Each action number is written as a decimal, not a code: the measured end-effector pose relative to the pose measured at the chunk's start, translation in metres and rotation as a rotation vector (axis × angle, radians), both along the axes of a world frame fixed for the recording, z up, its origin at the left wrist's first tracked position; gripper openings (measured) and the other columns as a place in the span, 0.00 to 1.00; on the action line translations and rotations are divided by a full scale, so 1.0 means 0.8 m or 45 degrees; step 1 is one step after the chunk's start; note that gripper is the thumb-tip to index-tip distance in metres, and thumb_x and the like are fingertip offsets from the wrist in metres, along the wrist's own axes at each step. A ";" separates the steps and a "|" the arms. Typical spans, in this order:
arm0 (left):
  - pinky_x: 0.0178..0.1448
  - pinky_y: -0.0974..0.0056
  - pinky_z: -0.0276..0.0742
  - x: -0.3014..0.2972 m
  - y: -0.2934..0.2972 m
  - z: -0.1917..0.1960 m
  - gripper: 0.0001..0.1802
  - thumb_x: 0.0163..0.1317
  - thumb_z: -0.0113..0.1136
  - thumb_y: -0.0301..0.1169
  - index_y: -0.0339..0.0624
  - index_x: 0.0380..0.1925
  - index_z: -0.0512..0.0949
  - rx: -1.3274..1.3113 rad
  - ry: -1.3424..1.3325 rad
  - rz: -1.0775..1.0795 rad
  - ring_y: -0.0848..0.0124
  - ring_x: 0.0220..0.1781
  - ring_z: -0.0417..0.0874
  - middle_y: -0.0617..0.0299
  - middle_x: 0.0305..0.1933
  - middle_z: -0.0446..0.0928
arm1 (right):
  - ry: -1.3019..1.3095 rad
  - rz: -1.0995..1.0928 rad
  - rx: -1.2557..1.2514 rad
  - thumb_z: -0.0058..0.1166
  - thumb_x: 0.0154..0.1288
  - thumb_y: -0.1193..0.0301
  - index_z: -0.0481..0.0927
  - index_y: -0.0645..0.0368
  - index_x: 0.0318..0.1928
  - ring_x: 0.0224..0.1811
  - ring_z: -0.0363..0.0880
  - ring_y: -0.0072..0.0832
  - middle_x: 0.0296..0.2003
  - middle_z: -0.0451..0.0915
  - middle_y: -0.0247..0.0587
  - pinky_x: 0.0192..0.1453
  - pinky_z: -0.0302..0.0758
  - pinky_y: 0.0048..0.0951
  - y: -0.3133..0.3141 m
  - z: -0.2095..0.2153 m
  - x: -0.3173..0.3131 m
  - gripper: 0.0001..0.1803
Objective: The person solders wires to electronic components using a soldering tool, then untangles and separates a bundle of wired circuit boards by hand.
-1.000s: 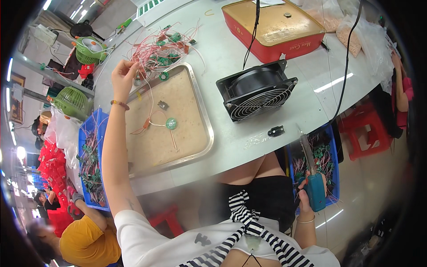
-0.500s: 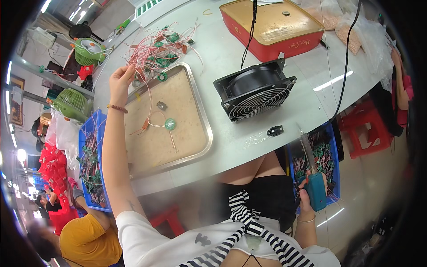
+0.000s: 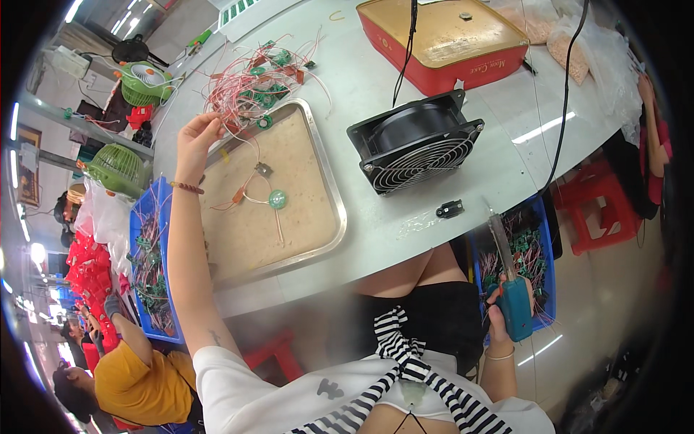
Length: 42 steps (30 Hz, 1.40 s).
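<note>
Wire (image 3: pixel 257 150) pinched in my left hand (image 3: pixel 195 141), upper left, now bows towards the small dark part (image 3: pixel 262 170), slacker than before, probably leaving the green disc (image 3: pixel 277 199) in the tray (image 3: pixel 324 166), left of centre, unpulled, while my right hand (image 3: pixel 499 322), lower right, grips the teal-handled soldering tool (image 3: pixel 515 307).

An electronics workshop — wired circuit boards (image 3: pixel 262 92) heaped on a worktable (image 3: pixel 499 170), a soldering iron (image 3: pixel 515 309) (teal-handled), a co-worker (image 3: pixel 137 383).

The handheld tool (image 3: pixel 515 307) at lower right was teal-bodied, the round disc (image 3: pixel 277 199) left of centre green. The upper-left wires (image 3: pixel 225 100) were red and white, the top tin (image 3: pixel 442 47) red and gold, the bottom tie (image 3: pixel 413 367) black-and-white striped.
</note>
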<state>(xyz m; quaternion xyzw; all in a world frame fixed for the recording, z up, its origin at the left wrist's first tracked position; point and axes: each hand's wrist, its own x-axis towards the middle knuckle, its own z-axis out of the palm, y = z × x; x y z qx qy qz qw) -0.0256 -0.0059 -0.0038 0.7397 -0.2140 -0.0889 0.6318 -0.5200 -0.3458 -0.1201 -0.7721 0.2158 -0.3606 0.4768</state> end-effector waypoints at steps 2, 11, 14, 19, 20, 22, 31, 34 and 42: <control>0.44 0.71 0.78 -0.005 -0.001 0.000 0.09 0.64 0.62 0.25 0.32 0.42 0.80 0.217 -0.252 0.066 0.76 0.38 0.82 0.62 0.39 0.82 | 0.001 0.008 -0.007 0.58 0.57 0.55 0.78 0.59 0.27 0.40 0.77 0.40 0.24 0.76 0.35 0.49 0.73 0.37 0.000 0.002 0.000 0.19; 0.39 0.70 0.77 -0.029 -0.006 0.000 0.05 0.58 0.67 0.24 0.35 0.32 0.81 0.687 -1.107 0.311 0.74 0.30 0.84 0.60 0.32 0.84 | 0.018 0.010 -0.006 0.58 0.57 0.55 0.78 0.59 0.27 0.41 0.76 0.40 0.24 0.76 0.35 0.50 0.72 0.38 0.000 0.002 -0.002 0.18; 0.38 0.69 0.76 -0.032 -0.008 0.002 0.06 0.56 0.68 0.25 0.36 0.31 0.80 0.732 -1.203 0.391 0.71 0.29 0.84 0.58 0.29 0.82 | 0.010 0.006 0.014 0.58 0.56 0.55 0.78 0.59 0.27 0.41 0.76 0.40 0.24 0.76 0.35 0.50 0.72 0.38 0.000 -0.001 -0.002 0.18; 0.37 0.68 0.76 -0.031 -0.011 0.004 0.06 0.56 0.68 0.26 0.36 0.29 0.79 0.766 -1.185 0.415 0.71 0.29 0.84 0.59 0.29 0.82 | 0.004 0.002 0.003 0.58 0.55 0.57 0.78 0.59 0.27 0.41 0.76 0.40 0.25 0.76 0.36 0.51 0.72 0.38 0.000 -0.002 -0.003 0.16; 0.36 0.68 0.76 -0.031 -0.013 0.005 0.06 0.57 0.67 0.25 0.36 0.29 0.79 0.750 -1.185 0.403 0.71 0.29 0.84 0.59 0.29 0.82 | 0.005 -0.001 0.007 0.58 0.55 0.57 0.78 0.59 0.27 0.41 0.76 0.40 0.25 0.76 0.36 0.50 0.72 0.38 0.000 -0.002 -0.003 0.16; 0.37 0.68 0.76 -0.031 -0.015 0.006 0.05 0.57 0.66 0.25 0.36 0.30 0.80 0.748 -1.187 0.401 0.71 0.29 0.85 0.58 0.29 0.82 | 0.006 -0.005 0.012 0.57 0.55 0.58 0.78 0.59 0.27 0.41 0.76 0.40 0.24 0.76 0.36 0.50 0.72 0.38 -0.001 -0.002 -0.003 0.16; 0.40 0.70 0.78 -0.028 -0.018 0.011 0.05 0.57 0.64 0.24 0.36 0.34 0.81 0.717 -1.137 0.407 0.73 0.31 0.85 0.59 0.30 0.84 | 0.004 0.021 -0.016 0.57 0.58 0.56 0.78 0.59 0.27 0.41 0.77 0.40 0.25 0.77 0.36 0.48 0.73 0.37 -0.002 -0.004 -0.001 0.17; 0.41 0.70 0.78 -0.022 -0.017 0.009 0.05 0.56 0.64 0.24 0.35 0.33 0.81 0.639 -1.060 0.460 0.75 0.32 0.85 0.61 0.30 0.84 | 0.010 0.023 -0.038 0.57 0.58 0.55 0.78 0.59 0.27 0.41 0.77 0.41 0.25 0.77 0.36 0.48 0.73 0.37 -0.003 -0.004 -0.002 0.18; 0.43 0.72 0.79 -0.004 -0.018 0.005 0.07 0.54 0.65 0.25 0.36 0.33 0.81 0.580 -0.896 0.555 0.77 0.34 0.85 0.63 0.30 0.84 | 0.014 0.017 -0.006 0.58 0.58 0.54 0.78 0.59 0.26 0.43 0.77 0.40 0.25 0.77 0.36 0.48 0.72 0.36 -0.002 -0.001 -0.002 0.19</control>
